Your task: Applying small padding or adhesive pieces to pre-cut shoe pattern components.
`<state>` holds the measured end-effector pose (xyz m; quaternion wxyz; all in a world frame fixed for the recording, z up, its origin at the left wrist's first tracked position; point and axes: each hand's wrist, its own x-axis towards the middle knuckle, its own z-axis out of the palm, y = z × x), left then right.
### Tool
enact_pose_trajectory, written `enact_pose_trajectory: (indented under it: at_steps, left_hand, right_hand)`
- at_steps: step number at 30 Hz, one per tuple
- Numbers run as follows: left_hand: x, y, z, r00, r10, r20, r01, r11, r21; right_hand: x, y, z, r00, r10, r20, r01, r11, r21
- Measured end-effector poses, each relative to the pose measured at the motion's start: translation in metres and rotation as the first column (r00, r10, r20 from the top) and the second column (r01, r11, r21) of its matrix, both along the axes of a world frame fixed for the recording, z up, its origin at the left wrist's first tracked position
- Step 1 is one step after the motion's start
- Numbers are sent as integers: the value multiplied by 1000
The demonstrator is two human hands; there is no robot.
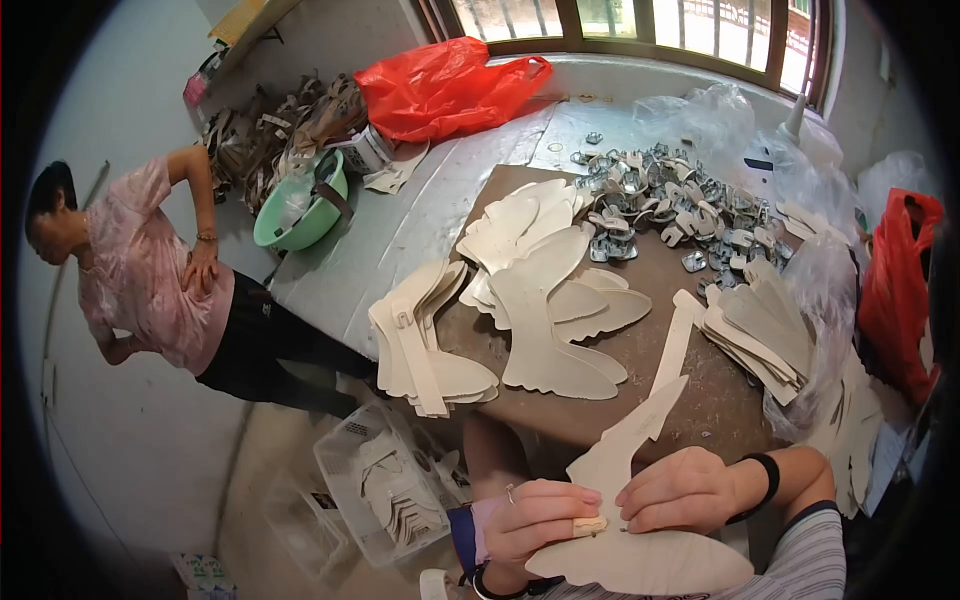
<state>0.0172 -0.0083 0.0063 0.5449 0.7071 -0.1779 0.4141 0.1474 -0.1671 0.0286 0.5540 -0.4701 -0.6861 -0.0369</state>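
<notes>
My left hand [535, 520] and my right hand [680, 490] both grip a long cream-coloured cut leather piece [630, 455] near the lower edge. The piece has a broad scalloped end by my wrists and a narrow strap reaching up toward the brown work board [700, 385]. My left index finger wears a bandage. A black band sits on my right wrist. On the board lie stacks of similar cream pieces [545, 300], a fanned pile at its left edge [425, 345] and a tan stack [765, 335] to the right. A heap of small metal buckles [660, 200] lies farther back.
A person in a pink top [140, 270] stands at the left beside the table. A green bowl [300, 215], a red plastic bag [440, 85], clear bags [720, 115] and another red bag [900, 280] ring the table. A clear bin of cut pieces [385, 480] sits on the floor.
</notes>
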Motion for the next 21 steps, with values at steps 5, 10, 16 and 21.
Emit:
enact_pose_trajectory:
  at_steps: [5, 10, 16, 21]
  left_hand:
    - [-3, 1, 0, 996, 88, 26, -88, 996, 1]
    - [-9, 3, 2, 955, 214, 207, -263, 932, 248]
    - [-21, 1, 5, 977, 211, -18, -194, 925, 327]
    - [-7, -8, -20, 993, 81, 86, -78, 996, -33]
  right_hand:
    - [-3, 3, -7, 977, 25, -212, -35, 998, -43]
    - [-7, 2, -15, 979, 85, -187, -95, 994, -47]
    - [-6, -8, -15, 991, -17, 129, 15, 1000, 22]
    - [-4, -10, -15, 969, -8, 246, -8, 998, 66]
